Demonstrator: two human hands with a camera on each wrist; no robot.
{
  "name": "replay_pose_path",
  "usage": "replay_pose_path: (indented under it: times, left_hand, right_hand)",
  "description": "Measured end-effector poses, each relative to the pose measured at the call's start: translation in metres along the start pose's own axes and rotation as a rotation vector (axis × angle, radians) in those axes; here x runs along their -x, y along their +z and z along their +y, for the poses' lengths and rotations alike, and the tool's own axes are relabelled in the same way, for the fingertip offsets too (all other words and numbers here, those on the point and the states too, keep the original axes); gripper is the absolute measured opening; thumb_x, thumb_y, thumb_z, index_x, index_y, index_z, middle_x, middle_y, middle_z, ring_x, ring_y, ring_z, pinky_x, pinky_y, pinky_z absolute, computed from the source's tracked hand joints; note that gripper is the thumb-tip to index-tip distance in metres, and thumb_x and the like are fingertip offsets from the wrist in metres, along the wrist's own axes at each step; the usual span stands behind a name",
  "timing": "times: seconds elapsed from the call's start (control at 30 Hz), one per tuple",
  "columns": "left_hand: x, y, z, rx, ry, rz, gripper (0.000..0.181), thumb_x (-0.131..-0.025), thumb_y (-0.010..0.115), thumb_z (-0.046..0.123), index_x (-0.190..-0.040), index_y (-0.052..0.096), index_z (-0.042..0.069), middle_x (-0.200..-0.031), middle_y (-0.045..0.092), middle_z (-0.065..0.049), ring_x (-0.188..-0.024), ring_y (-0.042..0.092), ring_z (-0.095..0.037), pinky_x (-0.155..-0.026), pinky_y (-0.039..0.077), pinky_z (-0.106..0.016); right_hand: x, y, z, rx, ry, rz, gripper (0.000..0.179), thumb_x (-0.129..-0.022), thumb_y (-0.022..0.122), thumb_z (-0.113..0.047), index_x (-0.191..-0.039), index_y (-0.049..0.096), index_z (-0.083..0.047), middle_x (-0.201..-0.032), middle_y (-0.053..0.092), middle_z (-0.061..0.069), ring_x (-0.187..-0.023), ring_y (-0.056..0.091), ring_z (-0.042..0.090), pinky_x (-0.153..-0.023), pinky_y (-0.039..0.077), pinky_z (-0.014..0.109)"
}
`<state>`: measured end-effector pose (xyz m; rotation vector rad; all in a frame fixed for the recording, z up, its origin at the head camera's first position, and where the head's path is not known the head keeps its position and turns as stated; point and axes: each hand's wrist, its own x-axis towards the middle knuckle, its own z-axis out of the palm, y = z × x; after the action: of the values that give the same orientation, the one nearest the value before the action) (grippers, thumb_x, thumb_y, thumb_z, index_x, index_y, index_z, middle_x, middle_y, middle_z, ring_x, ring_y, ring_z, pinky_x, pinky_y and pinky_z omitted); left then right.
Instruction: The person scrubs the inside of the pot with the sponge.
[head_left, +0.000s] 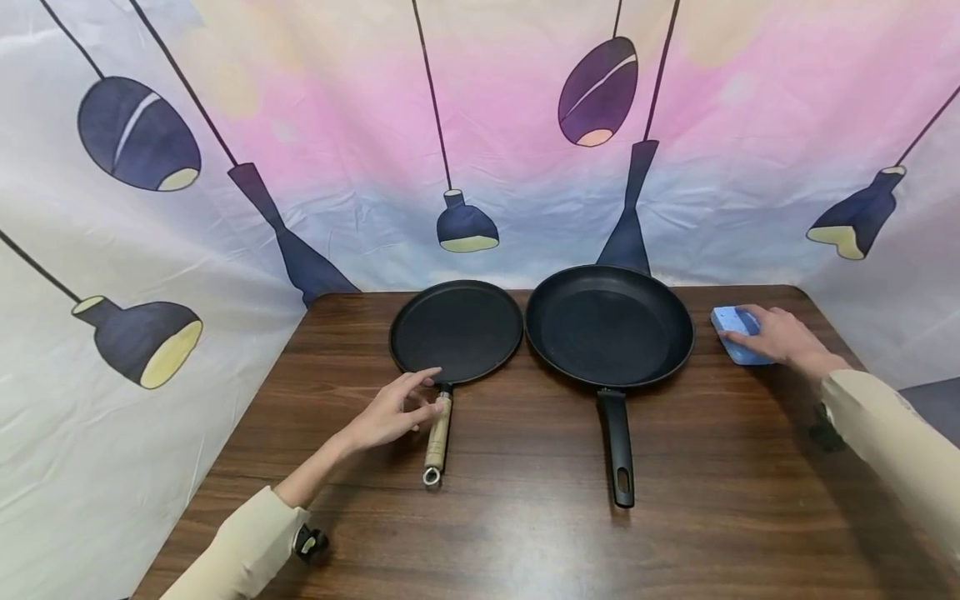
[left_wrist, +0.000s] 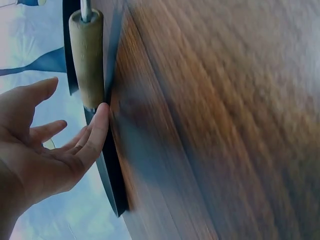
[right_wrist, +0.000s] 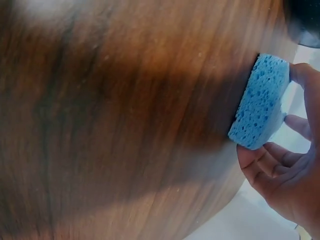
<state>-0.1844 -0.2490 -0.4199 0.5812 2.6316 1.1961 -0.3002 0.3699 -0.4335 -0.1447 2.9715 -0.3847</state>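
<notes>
A flat black crepe pan (head_left: 456,329) with a wooden handle (head_left: 438,433) lies on the left of the table. My left hand (head_left: 392,412) hovers by the top of that handle with loosely spread fingers. In the left wrist view, the left fingertips (left_wrist: 101,112) are beside the handle's pan end, and the thumb stands apart from it. To the right lies a deeper black frying pan (head_left: 609,325) with a black handle (head_left: 617,450). At the far right, my right hand (head_left: 783,335) holds a blue sponge (right_wrist: 260,100) by its edges between thumb and fingers, on the table.
The brown wooden table (head_left: 525,533) carries both pans side by side near its back edge, their handles pointing towards me. A cloth backdrop (head_left: 337,125) printed with hanging lamps rises behind the table and along its left side.
</notes>
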Motion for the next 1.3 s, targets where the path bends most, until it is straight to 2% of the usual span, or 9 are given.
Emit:
replay_pose_path:
  times: [0.23, 0.43, 0.63, 0.77, 0.87, 1.1, 1.3]
  left_hand:
    - [0.005, 0.005, 0.002, 0.107, -0.083, -0.048, 0.059, -0.100, 0.066, 0.015, -0.152, 0.042, -0.001, -0.140, 0.050, -0.032, -0.101, 0.067, -0.030, -0.066, 0.064, -0.034]
    - [0.008, 0.007, -0.002, 0.227, -0.157, -0.060, 0.053, -0.101, 0.067, 0.016, -0.147, 0.049, 0.000, -0.140, 0.050, -0.032, -0.096, 0.068, -0.021, -0.070, 0.065, -0.035]
    - [0.011, 0.008, 0.001, 0.340, -0.237, -0.114, 0.057, -0.101, 0.066, 0.016, -0.151, 0.045, 0.001, -0.143, 0.046, -0.033, -0.097, 0.066, -0.017, -0.076, 0.065, -0.041]
    - [0.011, 0.009, 0.005, 0.374, -0.291, -0.134, 0.061, -0.100, 0.068, 0.019, -0.154, 0.043, 0.006, -0.147, 0.042, -0.030, -0.100, 0.065, -0.017, -0.081, 0.064, -0.041]
    - [0.012, 0.009, 0.005, 0.388, -0.310, -0.143, 0.065, -0.099, 0.070, 0.019, -0.155, 0.041, 0.007, -0.148, 0.040, -0.030, -0.100, 0.066, -0.018, -0.082, 0.064, -0.041]
    - [0.016, 0.009, 0.003, 0.399, -0.315, -0.156, 0.072, -0.096, 0.073, 0.017, -0.158, 0.038, 0.010, -0.151, 0.034, -0.032, -0.095, 0.067, -0.017, -0.080, 0.064, -0.041]
    - [0.019, 0.010, 0.003, 0.439, -0.307, -0.182, 0.081, -0.093, 0.077, 0.015, -0.160, 0.033, 0.010, -0.153, 0.031, -0.032, -0.095, 0.069, -0.016, -0.082, 0.064, -0.040]
  right_hand:
    - [-0.001, -0.009, 0.001, -0.015, -0.008, 0.007, 0.080, -0.104, 0.051, -0.048, -0.148, 0.030, 0.016, -0.138, 0.034, 0.053, -0.125, 0.039, 0.068, -0.103, 0.039, 0.076]
    - [-0.005, -0.021, -0.002, 0.019, -0.072, 0.043, 0.073, -0.103, 0.056, -0.041, -0.148, 0.036, 0.013, -0.129, 0.048, 0.049, -0.106, 0.056, 0.059, -0.087, 0.048, 0.069]
    - [-0.008, -0.034, -0.019, 0.015, -0.109, 0.065, 0.071, -0.100, 0.063, -0.037, -0.148, 0.040, 0.011, -0.137, 0.045, 0.048, -0.112, 0.056, 0.059, -0.089, 0.048, 0.069]
    - [-0.009, -0.043, -0.033, -0.003, -0.132, 0.067, 0.071, -0.097, 0.068, -0.037, -0.147, 0.044, 0.007, -0.140, 0.044, 0.046, -0.109, 0.058, 0.055, -0.082, 0.051, 0.066]
    - [-0.010, -0.050, -0.045, 0.004, -0.144, 0.067, 0.071, -0.096, 0.069, -0.038, -0.147, 0.045, 0.005, -0.141, 0.045, 0.045, -0.106, 0.058, 0.052, -0.077, 0.053, 0.063]
    - [-0.020, -0.059, -0.082, 0.053, -0.233, 0.110, 0.067, -0.095, 0.071, -0.033, -0.145, 0.049, 0.006, -0.140, 0.049, 0.042, -0.117, 0.056, 0.055, -0.091, 0.049, 0.067]
    - [-0.025, -0.056, -0.114, 0.076, -0.317, 0.138, 0.060, -0.093, 0.075, -0.032, -0.139, 0.057, 0.001, -0.134, 0.054, 0.039, -0.114, 0.058, 0.053, -0.090, 0.051, 0.066]
